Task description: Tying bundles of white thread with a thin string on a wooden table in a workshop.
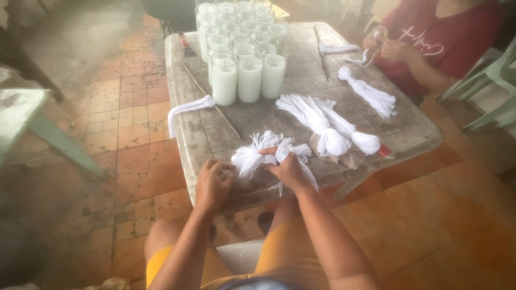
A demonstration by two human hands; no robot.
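- Head view, hands: the right hand [289, 167] grips a bundle of white string [263, 153] at the near edge of the grey table [344, 115], fingers clenched around its middle. The left hand [212, 185] sits just beside the bundle's left end, fingers curled and pinching at a strand; how firm the pinch is cannot be told.
- Head view, finished work: two tied string tassels [328, 129] lie side by side right of the bundle, a third tassel [368, 92] lies farther back, and a flat loop of string [185, 110] hangs over the left table edge.
- Head view, state of work: judged from this, several tassels are tied; the bundle in hand looks loose and unfinished.
- Head view, surroundings: a block of glass candles [244, 53] stands at the far end. A thin stick [215, 104] lies beside it. Another person's hands [387, 47] work string at the far right.
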